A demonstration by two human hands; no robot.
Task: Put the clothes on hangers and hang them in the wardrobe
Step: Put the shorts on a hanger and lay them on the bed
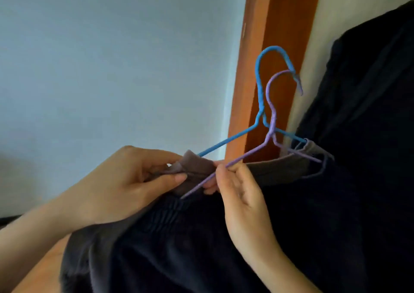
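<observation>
Left hand (125, 180) pinched the dark garment (190, 243) at its waistband; right hand (239, 192) gripped the purple hanger (244, 157) arm. Blue hanger (226, 143) arm ran under the fabric, end hidden. Both hooks hung free before an orange frame (253, 68); garment's lower part cut off.

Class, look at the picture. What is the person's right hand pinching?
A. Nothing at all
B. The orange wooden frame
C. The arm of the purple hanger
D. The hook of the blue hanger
C: the right hand has its fingers closed on the sloping arm of the purple hanger, while the left hand holds the dark garment.
</observation>
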